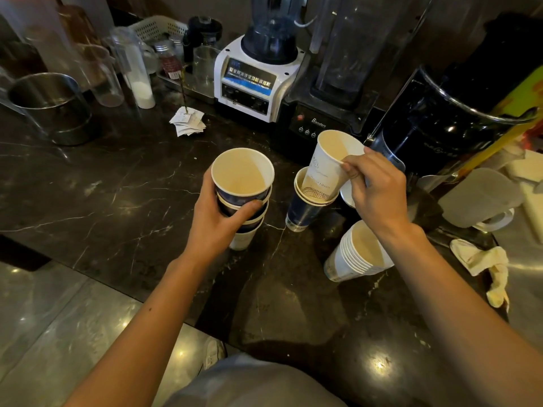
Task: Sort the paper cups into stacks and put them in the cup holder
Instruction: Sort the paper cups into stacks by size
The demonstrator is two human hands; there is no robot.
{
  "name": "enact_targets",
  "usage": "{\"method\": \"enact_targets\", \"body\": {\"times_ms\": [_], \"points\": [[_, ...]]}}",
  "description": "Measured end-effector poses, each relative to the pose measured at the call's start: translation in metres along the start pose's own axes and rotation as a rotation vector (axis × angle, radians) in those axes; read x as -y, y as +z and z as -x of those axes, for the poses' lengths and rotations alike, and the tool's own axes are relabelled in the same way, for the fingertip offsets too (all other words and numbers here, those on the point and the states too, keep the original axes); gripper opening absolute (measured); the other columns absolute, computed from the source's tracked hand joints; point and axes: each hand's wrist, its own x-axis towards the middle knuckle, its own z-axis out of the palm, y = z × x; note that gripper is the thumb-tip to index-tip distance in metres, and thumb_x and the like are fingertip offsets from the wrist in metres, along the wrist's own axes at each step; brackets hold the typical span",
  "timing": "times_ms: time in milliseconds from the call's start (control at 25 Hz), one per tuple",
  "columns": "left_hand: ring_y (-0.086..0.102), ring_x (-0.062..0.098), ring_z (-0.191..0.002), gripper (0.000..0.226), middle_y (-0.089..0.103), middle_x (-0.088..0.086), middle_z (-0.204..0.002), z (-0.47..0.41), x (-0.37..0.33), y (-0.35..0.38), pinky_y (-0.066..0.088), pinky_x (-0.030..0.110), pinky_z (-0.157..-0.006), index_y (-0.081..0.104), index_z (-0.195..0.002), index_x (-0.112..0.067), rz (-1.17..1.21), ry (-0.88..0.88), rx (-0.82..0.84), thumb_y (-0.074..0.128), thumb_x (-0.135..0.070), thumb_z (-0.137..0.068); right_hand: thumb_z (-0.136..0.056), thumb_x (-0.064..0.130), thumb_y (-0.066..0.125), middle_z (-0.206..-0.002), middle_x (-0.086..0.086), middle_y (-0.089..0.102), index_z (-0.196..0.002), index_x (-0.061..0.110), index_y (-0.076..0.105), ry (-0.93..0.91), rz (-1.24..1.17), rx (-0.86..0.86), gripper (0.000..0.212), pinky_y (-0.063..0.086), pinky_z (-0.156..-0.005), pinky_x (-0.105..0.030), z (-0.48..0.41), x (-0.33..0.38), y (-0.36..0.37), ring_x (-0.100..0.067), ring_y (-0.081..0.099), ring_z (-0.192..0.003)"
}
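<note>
Left hand: the left hand (219, 223) sits at the centre of the frame, fingers and thumb curled round a mixed stack (245, 198) of nested cups, dark blue ones over a white one at the bottom.
Mixed stack: upright, mouth up, its base at or just above the counter (102, 186); contact cannot be told.
Right hand: the right hand (374, 186), right of centre, pinches the rim of a white cup (329, 168) between thumb and fingers.
White cup: tilted, its lower part inside the mouth of a blue stack (308, 208).
Blue stack: stands on the counter just right of the mixed stack, apart from it.
White stack: a white stack (357, 254) of nested cups leans on the counter at lower right of centre, partly under the right forearm.
Counter: dark marble with pale veins, filling the middle of the frame.
Back row: a white blender (249, 80) at top centre, a black blender (332, 113) beside it on the right.
Upper left: a steel pot (53, 107) and clear plastic jugs (129, 66).
Near the white blender: a small pile of paper slips (188, 121).
Right edge: a crumpled cloth (484, 265).
</note>
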Motion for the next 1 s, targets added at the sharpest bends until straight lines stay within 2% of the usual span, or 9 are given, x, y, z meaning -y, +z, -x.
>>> {"method": "enact_targets", "body": {"times_ms": [200,360,480,560,640,760,880,1000], "points": [[0.042,-0.025,-0.116,0.083,0.043,-0.032,-0.128,-0.002,0.004,0.0,0.035,-0.001,-0.094,0.028,-0.145,-0.027,-0.025,0.006,-0.004,0.076,-0.027,-0.077,-0.095,0.004,0.06,-0.089,-0.021,0.071,-0.094,-0.005,0.07,0.027,0.032,-0.189,0.013,0.045,-0.106,-0.035,-0.008,0.007,-0.044,-0.026,0.063,-0.091],[0.041,-0.027,-0.115,0.082,0.041,-0.033,-0.127,-0.002,0.006,0.0,0.035,-0.002,-0.094,0.026,-0.144,-0.028,-0.039,0.008,-0.018,0.076,-0.019,-0.08,-0.097,0.004,0.057,-0.086,-0.025,0.07,-0.091,-0.008,0.069,0.048,0.126,-0.229,0.018,0.042,-0.106,-0.025,0.015,0.016,-0.091,-0.025,0.06,-0.092],[0.042,-0.026,-0.116,0.08,0.041,-0.034,-0.126,-0.002,0.008,0.004,0.036,-0.001,-0.094,0.026,-0.144,-0.029,-0.038,0.014,-0.016,0.075,-0.018,-0.082,-0.096,-0.002,0.055,-0.081,-0.027,0.068,-0.088,-0.011,0.068,0.082,0.189,-0.207,0.018,0.042,-0.105,-0.028,0.043,0.018,-0.117,-0.028,0.058,-0.09],[0.043,-0.024,-0.117,0.081,0.041,-0.034,-0.127,-0.002,0.008,0.002,0.037,0.0,-0.095,0.026,-0.146,-0.027,-0.033,0.014,-0.027,0.075,-0.018,-0.082,-0.098,0.003,0.05,-0.08,-0.026,0.067,-0.086,-0.012,0.068,0.108,0.19,-0.194,0.026,0.044,-0.103,-0.031,0.061,0.019,-0.122,-0.03,0.058,-0.091],[0.043,-0.024,-0.117,0.081,0.041,-0.034,-0.127,-0.003,0.008,0.003,0.037,0.002,-0.096,0.026,-0.146,-0.026,-0.034,0.022,-0.024,0.075,-0.019,-0.082,-0.097,0.003,0.046,-0.08,-0.023,0.068,-0.086,-0.01,0.069,0.114,0.18,-0.129,0.029,0.044,-0.104,-0.036,0.079,0.016,-0.119,-0.029,0.059,-0.088],[0.042,-0.024,-0.117,0.082,0.041,-0.035,-0.127,-0.003,0.008,0.003,0.038,0.003,-0.097,0.026,-0.146,-0.026,-0.025,0.022,-0.026,0.075,-0.023,-0.08,-0.092,0.006,0.051,-0.084,-0.015,0.069,-0.09,-0.002,0.071,0.086,0.135,0.138,0.021,0.04,-0.11,-0.041,0.102,0.013,-0.098,-0.021,0.061,-0.086],[0.042,-0.023,-0.118,0.082,0.041,-0.034,-0.127,-0.003,0.008,0.004,0.038,0.004,-0.098,0.027,-0.146,-0.026,-0.024,0.018,-0.028,0.075,-0.025,-0.079,-0.095,0.023,0.057,-0.093,-0.002,0.072,-0.096,0.013,0.072,0.153,0.06,0.431,0.018,0.039,-0.111,-0.046,0.121,0.014,-0.075,-0.017,0.067,-0.089],[0.044,-0.02,-0.119,0.08,0.043,-0.032,-0.128,-0.003,0.009,0.004,0.038,0.005,-0.099,0.028,-0.145,-0.027,-0.02,0.016,-0.036,0.075,-0.02,-0.081,-0.097,0.04,0.049,-0.099,0.005,0.073,-0.101,0.019,0.073,0.305,-0.036,0.559,0.032,0.041,-0.11,-0.049,0.117,0.015,-0.074,-0.012,0.067,-0.095]]}}
